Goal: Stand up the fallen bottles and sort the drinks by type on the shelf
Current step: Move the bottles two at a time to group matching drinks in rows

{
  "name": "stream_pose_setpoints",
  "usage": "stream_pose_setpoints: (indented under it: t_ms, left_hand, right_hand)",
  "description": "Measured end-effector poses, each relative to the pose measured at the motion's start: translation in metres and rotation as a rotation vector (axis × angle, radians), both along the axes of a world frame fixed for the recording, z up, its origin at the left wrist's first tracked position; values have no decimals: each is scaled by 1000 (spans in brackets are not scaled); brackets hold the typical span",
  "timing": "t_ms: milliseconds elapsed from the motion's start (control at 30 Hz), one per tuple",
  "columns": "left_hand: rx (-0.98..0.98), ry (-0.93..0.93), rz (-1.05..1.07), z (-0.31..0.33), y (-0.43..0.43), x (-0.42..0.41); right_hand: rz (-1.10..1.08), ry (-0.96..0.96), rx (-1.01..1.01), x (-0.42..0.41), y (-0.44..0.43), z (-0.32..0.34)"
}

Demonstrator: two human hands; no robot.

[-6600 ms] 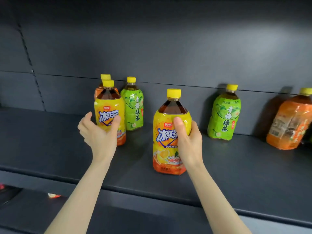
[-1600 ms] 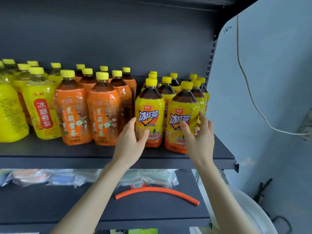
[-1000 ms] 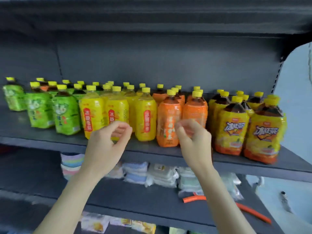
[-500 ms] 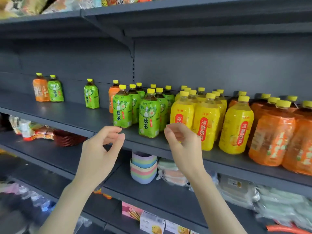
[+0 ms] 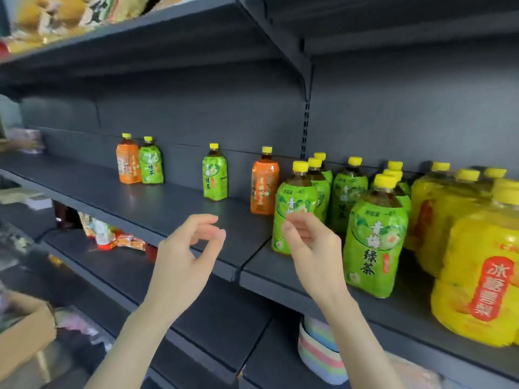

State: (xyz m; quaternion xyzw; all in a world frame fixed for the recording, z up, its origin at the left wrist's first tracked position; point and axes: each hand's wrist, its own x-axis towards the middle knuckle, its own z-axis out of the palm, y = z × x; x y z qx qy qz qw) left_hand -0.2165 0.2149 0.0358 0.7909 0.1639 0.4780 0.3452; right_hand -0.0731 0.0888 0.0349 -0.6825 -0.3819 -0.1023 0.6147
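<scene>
- Dark grey metal shelving fills the view, and a grey back panel (image 5: 196,116) rises behind the middle shelf (image 5: 168,203) that carries the drinks.
- Toward that shelf's left end, by its back edge, an orange bottle (image 5: 127,164) and a green bottle (image 5: 151,165) stand upright side by side.
- One lone green bottle (image 5: 214,178) stands upright at the back edge, well apart from that pair.
- Further right, a second orange bottle (image 5: 264,186) stands upright near the back edge, just beside the green group (image 5: 376,242).
- This green group, all with yellow caps, stands upright in rows from the front edge to the back.
- Upright yellow bottles (image 5: 483,276) are packed just beside it, toward the shelf's right end.
- Of the two hands, the left hand (image 5: 185,265) hovers before the shelf's front edge. It is empty, with fingers loosely curled and thumb near forefinger.
- Just in front of the green group's front-left bottle, the right hand (image 5: 311,248) is raised with fingers loosely bent, gripping nothing. Whether its fingertips touch the label cannot be told.
- Blurred snack bags (image 5: 70,12) lie on the shelf above.
- Below are bright packets (image 5: 112,237), a stack of pastel bowls (image 5: 317,357) and a cardboard box (image 5: 25,338).
</scene>
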Motion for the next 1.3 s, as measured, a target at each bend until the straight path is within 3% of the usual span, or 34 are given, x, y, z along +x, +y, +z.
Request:
stream_pose_setpoints:
  t_ms: [367,633,1067,1167,1300]
  left_hand:
    - [27,-25,-20,1,195,19]
    - [-13,7,-144,-3,348,34]
    - [-45,-3,-321,-13,497,132]
    - [-58,61,-367,-16,528,158]
    - [102,208,-392,-22,571,190]
  right_hand:
    - [5,-23,24,7,200,8]
    - [-126,7,15,3,341,9]
    - [-334,151,-63,87,477,8]
    - [-376,238,-86,113,500,5]
    - [-486,205,-78,143,517,-5]
